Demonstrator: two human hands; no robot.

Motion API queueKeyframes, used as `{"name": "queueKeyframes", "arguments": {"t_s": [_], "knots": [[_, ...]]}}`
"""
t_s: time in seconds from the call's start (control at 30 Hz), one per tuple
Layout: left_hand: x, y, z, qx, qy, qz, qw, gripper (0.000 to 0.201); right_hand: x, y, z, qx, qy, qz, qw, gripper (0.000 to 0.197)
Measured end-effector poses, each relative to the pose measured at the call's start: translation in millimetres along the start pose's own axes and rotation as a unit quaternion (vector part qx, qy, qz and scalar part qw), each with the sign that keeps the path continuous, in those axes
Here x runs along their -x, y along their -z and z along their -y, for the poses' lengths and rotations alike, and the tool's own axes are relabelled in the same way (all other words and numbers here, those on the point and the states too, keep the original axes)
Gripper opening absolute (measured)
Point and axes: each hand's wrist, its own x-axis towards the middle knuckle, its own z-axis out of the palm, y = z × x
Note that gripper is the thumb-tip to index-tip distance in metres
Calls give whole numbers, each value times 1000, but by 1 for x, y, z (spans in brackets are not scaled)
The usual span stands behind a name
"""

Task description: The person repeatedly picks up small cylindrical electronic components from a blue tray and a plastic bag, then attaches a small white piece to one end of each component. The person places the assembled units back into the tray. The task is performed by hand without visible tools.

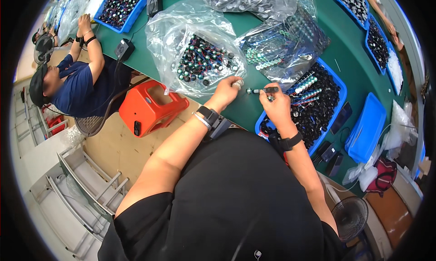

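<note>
Close to the near edge of the green table (pixel 213 100), my left hand (pixel 225 94) is closed, its fingertips pinching a small pale round part (pixel 238 84). My right hand (pixel 277 107) is closed around a short black and green part (pixel 268 90) that points left toward my left hand; its exact kind is too small to tell. Just beyond my left hand lies an open clear plastic bag (pixel 165 38) with many small round parts and coloured wires (pixel 195 61). Beside my right hand is a blue tray (pixel 341 91) of black parts (pixel 318 111), with several green-and-white strips (pixel 305 85) on top.
Further plastic bags (pixel 281 38) lie beyond the blue tray. An empty blue tray (pixel 367 127) leans at the right. More filled trays (pixel 378 43) line the right side. A red stool (pixel 150 109) stands at left near a seated co-worker (pixel 81 86). A fan (pixel 349 218) is at lower right.
</note>
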Motion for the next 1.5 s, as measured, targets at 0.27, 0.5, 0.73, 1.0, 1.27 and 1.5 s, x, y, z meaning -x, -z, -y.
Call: {"name": "queueKeyframes", "arguments": {"t_s": [0.27,0.5,0.73,1.0,1.27,1.5], "knots": [[5,14,-14,65,54,-11,996,25,8,-11,-1,31,37,40,998,18],[9,13,-16,91,57,-9,994,25,10,-14,-3,79,67,44,994,18],[13,12,-25,96,35,-13,995,25,9,-18,1,94,95,45,990,19],[34,-18,-76,95,-113,16,989,29,8,-30,7,120,157,42,979,18],[42,-50,-53,-210,-286,18,935,23,21,-38,-25,83,182,54,978,12],[37,-51,-55,-159,-243,7,957,29,17,-39,-26,124,148,94,977,14]]}}
